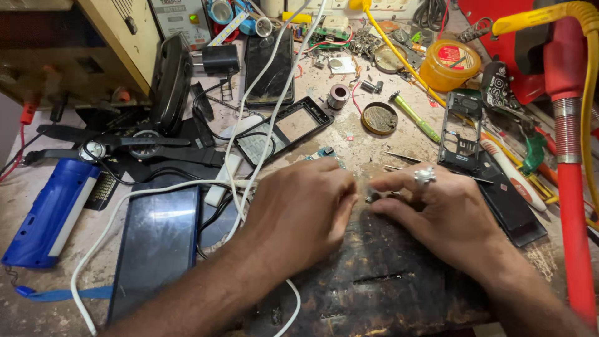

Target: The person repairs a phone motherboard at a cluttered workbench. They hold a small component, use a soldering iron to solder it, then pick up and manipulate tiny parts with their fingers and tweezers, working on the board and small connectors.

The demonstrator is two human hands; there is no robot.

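Observation:
My left hand (299,209) and my right hand (437,209) meet over a dark scorched work mat (380,287) at the bench's front. Between the fingertips of both hands sits a small metal part (372,196), mostly hidden by the fingers. A silver ring shows on a finger of my right hand. A small green circuit board (326,152) peeks out just beyond my left hand's knuckles. Thin tweezers (402,157) lie on the bench just behind my right hand.
A dark phone (159,246) lies at left under a white cable (187,185). A blue torch (47,212), wristwatches (134,145), an empty phone frame (293,125), a phone chassis (460,134), a round tin (379,118), a green screwdriver (415,117), a yellow tub (449,62) and a red pipe (571,187) crowd the bench.

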